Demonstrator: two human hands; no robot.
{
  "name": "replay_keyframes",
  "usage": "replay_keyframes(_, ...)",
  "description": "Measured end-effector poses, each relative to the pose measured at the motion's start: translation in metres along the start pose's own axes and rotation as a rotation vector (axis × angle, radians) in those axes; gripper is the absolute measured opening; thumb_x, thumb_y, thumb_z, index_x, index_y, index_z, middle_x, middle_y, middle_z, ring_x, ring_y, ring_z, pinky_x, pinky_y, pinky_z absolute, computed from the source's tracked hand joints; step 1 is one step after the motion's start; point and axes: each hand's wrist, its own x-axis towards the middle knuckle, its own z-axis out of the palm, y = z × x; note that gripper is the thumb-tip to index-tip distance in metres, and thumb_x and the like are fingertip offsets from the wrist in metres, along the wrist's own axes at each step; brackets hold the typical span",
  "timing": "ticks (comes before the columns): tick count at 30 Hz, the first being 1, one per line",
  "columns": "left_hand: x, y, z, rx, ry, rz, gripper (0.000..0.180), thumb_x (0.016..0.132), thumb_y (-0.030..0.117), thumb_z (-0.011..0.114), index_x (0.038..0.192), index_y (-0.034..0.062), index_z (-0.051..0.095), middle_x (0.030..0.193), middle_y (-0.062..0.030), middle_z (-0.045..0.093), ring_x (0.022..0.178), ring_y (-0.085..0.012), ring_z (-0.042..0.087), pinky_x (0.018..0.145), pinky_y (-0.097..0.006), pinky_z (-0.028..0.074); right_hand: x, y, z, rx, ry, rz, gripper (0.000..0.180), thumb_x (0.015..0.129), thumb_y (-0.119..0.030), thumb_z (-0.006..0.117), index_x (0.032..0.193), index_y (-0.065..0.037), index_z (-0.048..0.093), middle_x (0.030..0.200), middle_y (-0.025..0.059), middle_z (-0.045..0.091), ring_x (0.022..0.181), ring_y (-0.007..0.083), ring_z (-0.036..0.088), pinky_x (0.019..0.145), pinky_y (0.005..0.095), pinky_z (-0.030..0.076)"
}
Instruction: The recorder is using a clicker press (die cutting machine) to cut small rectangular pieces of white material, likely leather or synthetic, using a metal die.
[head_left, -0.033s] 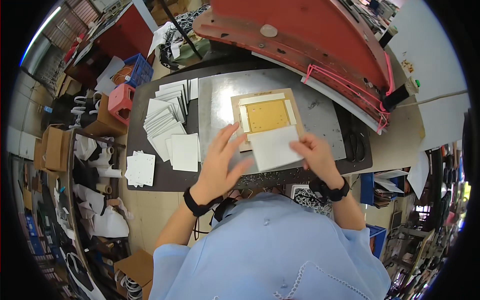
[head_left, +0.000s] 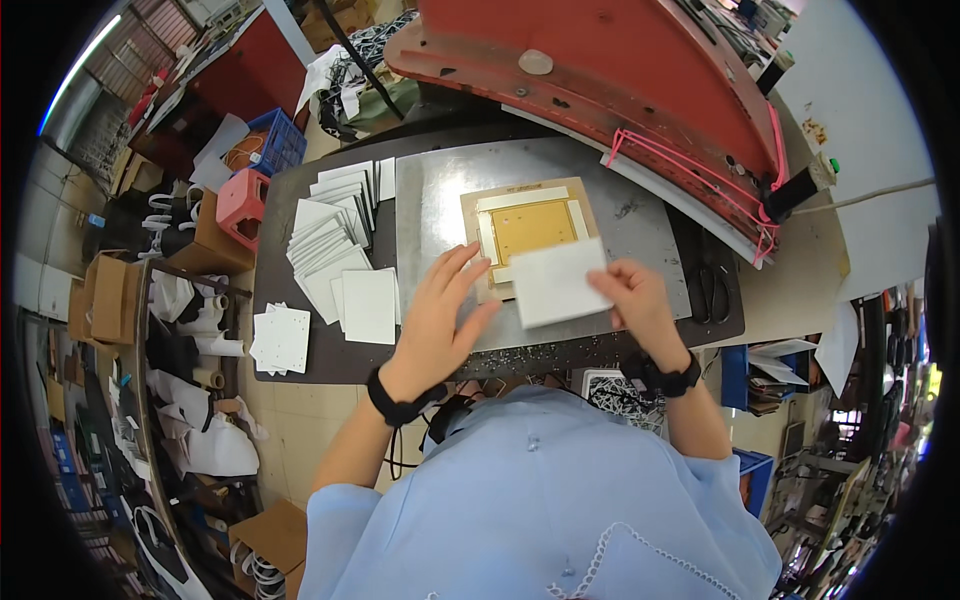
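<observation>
Between thumb and fingers, my right hand [head_left: 638, 303] pinches the right edge of a white rectangular sheet [head_left: 560, 284]. The sheet hangs tilted over the near edge of a yellow plate [head_left: 535, 229], which is framed by pale strips on a brown board [head_left: 580, 188]. Beneath the board is a grey metal plate [head_left: 430, 180]. With fingers spread and nothing held, my left hand [head_left: 437, 315] hovers at the board's near left corner. Left of it lie a fanned pile of white sheets [head_left: 325, 245] and a smaller stack of white sheets with small holes [head_left: 281, 339].
A large red machine arm [head_left: 560, 75] with pink cord [head_left: 690, 183] stands over the far right of the dark table [head_left: 280, 210]. Black scissors [head_left: 711, 294] lie at the table's right. A pink stool [head_left: 242, 209] and blue crate [head_left: 279, 140] stand off the left side.
The white sheet in my right hand has risen and shifted slightly right, covering more of the yellow plate's near edge. My left hand has moved only a little.
</observation>
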Motion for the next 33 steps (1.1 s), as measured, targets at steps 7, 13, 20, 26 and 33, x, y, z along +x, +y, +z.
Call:
replay_keyframes(7,0.037,-0.042,0.029,0.079,-0.085,-0.035,0.034,0.091,0.013,0.062,0.121,-0.0009,0.056,0.133,-0.0185,0.053,0.123,-0.0367,0.05,0.103,-0.04,0.042,0.052,0.005,-0.008,0.238,-0.007,-0.036,0.023,0.095,-0.022,0.062,0.101,0.0,0.064,0.07,-0.0018,0.059,0.055,0.0024,0.053,0.046,0.0173,0.04)
replay_keyframes(13,0.035,-0.041,0.031,0.0,-0.071,-0.101,0.034,0.092,0.012,0.061,0.123,0.0008,0.055,0.132,-0.0176,0.055,0.119,-0.0355,0.053,0.099,-0.039,0.044,0.075,0.0,0.009,0.134,-0.065,-0.116,0.026,0.094,-0.019,0.062,0.103,0.005,0.061,0.071,0.0026,0.061,0.053,0.0061,0.054,0.047,0.0209,0.043)
replay_keyframes(20,0.036,-0.044,0.033,0.015,-0.072,-0.073,0.035,0.094,0.013,0.057,0.127,0.001,0.053,0.131,-0.0173,0.053,0.117,-0.0346,0.054,0.098,-0.038,0.045,0.08,0.002,0.012,0.107,-0.081,-0.088,0.027,0.094,-0.019,0.063,0.104,0.006,0.061,0.072,0.0026,0.062,0.054,0.0059,0.055,0.046,0.0198,0.043)
replay_keyframes(26,0.036,-0.044,0.031,0.026,-0.069,-0.081,0.035,0.096,0.013,0.055,0.129,0.0007,0.053,0.131,-0.0169,0.053,0.117,-0.0334,0.054,0.097,-0.037,0.045,0.079,0.004,0.013,0.148,-0.073,-0.074,0.027,0.094,-0.019,0.063,0.104,0.005,0.061,0.072,0.0023,0.062,0.054,0.0056,0.056,0.046,0.0199,0.043)
replay_keyframes(33,0.038,-0.043,0.031,0.105,-0.118,-0.079,0.037,0.095,0.015,0.057,0.129,0.0006,0.053,0.133,-0.0165,0.051,0.117,-0.0342,0.053,0.095,-0.038,0.047,0.078,0.003,0.017,0.079,-0.049,-0.09,0.027,0.094,-0.019,0.062,0.106,0.005,0.062,0.071,0.0028,0.063,0.054,0.0057,0.056,0.046,0.0213,0.044)
